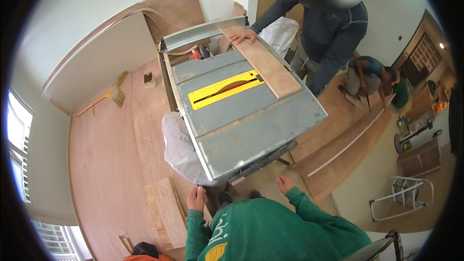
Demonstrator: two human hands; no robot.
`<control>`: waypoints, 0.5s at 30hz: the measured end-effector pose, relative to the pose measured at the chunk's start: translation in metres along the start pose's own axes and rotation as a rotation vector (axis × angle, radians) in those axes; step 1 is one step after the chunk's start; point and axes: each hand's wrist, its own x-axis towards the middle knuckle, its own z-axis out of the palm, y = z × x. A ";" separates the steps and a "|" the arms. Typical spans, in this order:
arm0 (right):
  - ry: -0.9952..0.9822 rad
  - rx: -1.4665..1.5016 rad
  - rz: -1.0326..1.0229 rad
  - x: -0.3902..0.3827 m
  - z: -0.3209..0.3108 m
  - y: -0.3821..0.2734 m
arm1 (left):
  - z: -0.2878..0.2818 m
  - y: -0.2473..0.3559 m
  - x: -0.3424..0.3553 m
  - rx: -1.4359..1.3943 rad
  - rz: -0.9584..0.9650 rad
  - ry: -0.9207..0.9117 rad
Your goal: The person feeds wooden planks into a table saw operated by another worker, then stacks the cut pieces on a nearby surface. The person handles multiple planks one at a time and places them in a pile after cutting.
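Left hand point(197, 198) is curling at the near corner of the saw table point(251, 130), its grip unclear. Right hand point(285, 183) is hanging loosely fisted and empty, just below the edge. Both should probably be bracing evenly, well away from the blade point(227, 88).

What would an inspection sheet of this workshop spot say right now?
Surface: grey table saw top with yellow blade insert, blade showing.
Job's things: wooden board lies on the far side, another person's hand on it.
Clutter: white plastic bag beside the saw; board offcuts on the floor.
Grippers: left hand and right hand low at the saw's near edge; grip unclear.
Cables: nothing seen.
Surroundings: broom, step stool, crouching people.
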 end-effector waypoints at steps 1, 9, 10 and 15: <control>0.052 -0.028 -0.109 0.007 -0.018 -0.029 | 0.009 0.014 0.004 -0.068 0.067 -0.007; 0.418 0.051 -0.492 0.072 -0.076 -0.178 | 0.058 0.041 0.038 0.318 0.366 0.162; 0.458 0.025 -0.532 0.082 -0.072 -0.181 | 0.063 0.042 0.040 0.405 0.460 0.223; 0.459 -0.068 -0.380 0.122 -0.040 -0.181 | 0.077 0.055 0.038 -0.011 0.159 0.034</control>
